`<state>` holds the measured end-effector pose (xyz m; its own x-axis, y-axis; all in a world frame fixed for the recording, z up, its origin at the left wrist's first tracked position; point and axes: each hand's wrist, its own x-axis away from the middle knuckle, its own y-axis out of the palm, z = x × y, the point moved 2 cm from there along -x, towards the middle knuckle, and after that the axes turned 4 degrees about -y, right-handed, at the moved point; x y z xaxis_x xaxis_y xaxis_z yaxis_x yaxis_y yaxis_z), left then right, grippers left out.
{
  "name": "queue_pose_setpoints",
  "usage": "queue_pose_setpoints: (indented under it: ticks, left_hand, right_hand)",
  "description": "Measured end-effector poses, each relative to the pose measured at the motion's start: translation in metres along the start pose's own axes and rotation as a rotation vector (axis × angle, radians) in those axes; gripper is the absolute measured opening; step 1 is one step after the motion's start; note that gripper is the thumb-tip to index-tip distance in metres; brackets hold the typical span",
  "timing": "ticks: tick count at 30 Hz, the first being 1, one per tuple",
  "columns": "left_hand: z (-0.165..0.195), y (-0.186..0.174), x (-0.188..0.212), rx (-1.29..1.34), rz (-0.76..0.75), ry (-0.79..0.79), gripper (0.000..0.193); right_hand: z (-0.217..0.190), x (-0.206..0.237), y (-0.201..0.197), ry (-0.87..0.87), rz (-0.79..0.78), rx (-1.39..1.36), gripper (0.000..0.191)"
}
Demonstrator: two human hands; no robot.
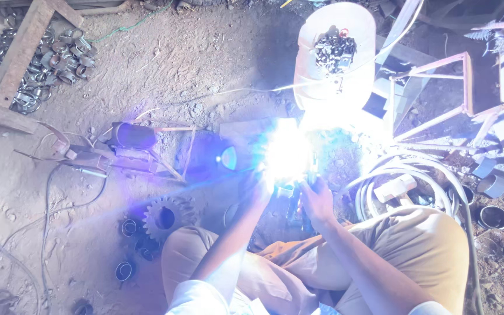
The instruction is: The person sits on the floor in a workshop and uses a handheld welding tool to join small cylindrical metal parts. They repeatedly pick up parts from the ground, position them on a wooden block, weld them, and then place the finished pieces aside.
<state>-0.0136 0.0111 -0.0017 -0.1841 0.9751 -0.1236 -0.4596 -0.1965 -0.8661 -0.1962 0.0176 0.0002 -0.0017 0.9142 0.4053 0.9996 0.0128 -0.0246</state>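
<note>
Bright welding flare (287, 153) sits on the dirt floor (193, 64) just ahead of both hands, gear wheel (167, 217) off to the left. Left hand (256, 188) reaches forward, arm extended, its grip washed out by glare: cannot tell. Right hand (316, 199) curls closed around a dark tool (310, 178), tip at the flare.

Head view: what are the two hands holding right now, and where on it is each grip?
It cannot be told. Both the left hand and the right hand reach into the white welding glare, which washes out whatever they grip.
</note>
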Motion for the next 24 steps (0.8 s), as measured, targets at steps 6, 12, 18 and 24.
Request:
queue_pose_setpoints:
  ticks: [6, 12, 18, 24]
  left_hand:
    - [0.005, -0.009, 0.001, 0.009, -0.094, -0.093, 0.023]
    - [0.008, -0.009, 0.000, 0.021, -0.070, -0.057, 0.021]
    - [0.005, -0.004, 0.001, 0.031, -0.079, -0.063, 0.022]
    - [-0.002, -0.002, 0.003, -0.029, 0.090, 0.103, 0.022]
  right_hand:
    - [-0.006, -0.002, -0.005, -0.137, 0.097, -0.045, 0.038]
    - [-0.013, 0.007, -0.002, -0.018, 0.044, 0.018, 0.043]
    - [-0.010, 0.003, -0.002, -0.035, 0.033, 0.030, 0.048]
    - [-0.012, 0.004, -0.002, -0.127, 0.037, 0.036, 0.042]
